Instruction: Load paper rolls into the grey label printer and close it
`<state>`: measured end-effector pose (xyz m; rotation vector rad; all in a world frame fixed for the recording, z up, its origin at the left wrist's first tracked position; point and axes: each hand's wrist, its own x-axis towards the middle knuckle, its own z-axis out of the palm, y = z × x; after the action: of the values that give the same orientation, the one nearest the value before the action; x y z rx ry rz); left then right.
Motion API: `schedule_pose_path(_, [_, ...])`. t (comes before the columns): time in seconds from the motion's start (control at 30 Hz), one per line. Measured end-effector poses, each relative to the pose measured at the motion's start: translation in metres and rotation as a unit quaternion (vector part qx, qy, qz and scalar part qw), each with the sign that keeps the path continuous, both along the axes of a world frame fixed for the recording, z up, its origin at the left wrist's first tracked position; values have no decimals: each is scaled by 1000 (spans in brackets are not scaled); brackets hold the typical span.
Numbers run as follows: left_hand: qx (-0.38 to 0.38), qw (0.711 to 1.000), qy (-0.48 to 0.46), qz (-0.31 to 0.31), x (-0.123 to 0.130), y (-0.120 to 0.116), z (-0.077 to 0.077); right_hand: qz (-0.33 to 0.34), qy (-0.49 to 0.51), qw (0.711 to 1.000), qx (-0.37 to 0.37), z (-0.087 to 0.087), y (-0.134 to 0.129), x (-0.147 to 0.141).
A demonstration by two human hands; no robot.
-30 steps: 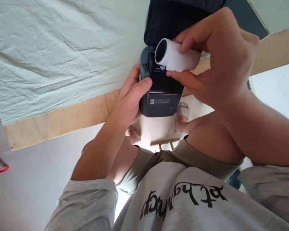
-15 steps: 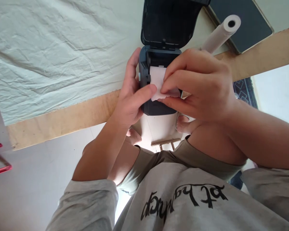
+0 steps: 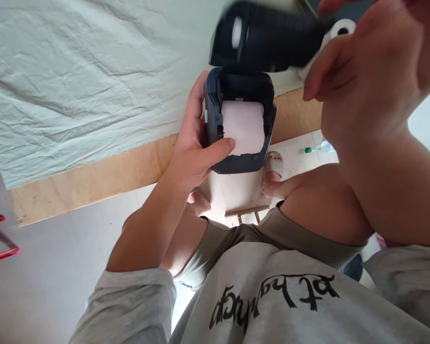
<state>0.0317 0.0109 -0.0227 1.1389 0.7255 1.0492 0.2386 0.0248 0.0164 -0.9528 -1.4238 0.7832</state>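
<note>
Printer (image 3: pixel 243 165), dark blue-grey, one; in left hand (image 3: pixel 195 148), at the wooden edge of the bench (image 3: pixel 93 86). Grip of left hand: closed round the printer's side, thumb pressed on white paper (image 3: pixel 244 125). Paper: lying across the printer's open front, lower edge uneven. Lid (image 3: pixel 261 40), black, blurred; raised over the printer's far end. Right hand (image 3: pixel 369 71): nearest the lid's right end, fingers partly hidden; grip, wide or narrow, impossible to tell, likewise contact. White roll (image 3: pixel 344 27), dark core: beside the right hand, partly covered by lid and fingers. Bottle (image 3: pixel 324 146), green-capped: on the floor (image 3: pixel 294 150), near a sandal (image 3: pixel 274 165).
</note>
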Motion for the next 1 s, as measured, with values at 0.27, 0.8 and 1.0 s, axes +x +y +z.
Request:
schedule_pose_path(0.27, [-72, 997, -5, 16, 3, -9, 20, 42, -191, 981, -17, 1, -14, -11])
schedule_pose_path(0.8, [-75, 996, -31, 44, 13, -14, 22, 212, -152, 959, -107, -18, -2, -16])
schedule_pose_path(1.0, [-91, 992, -88, 25, 9, -8, 23, 184, -136, 968, -107, -20, -5, -17])
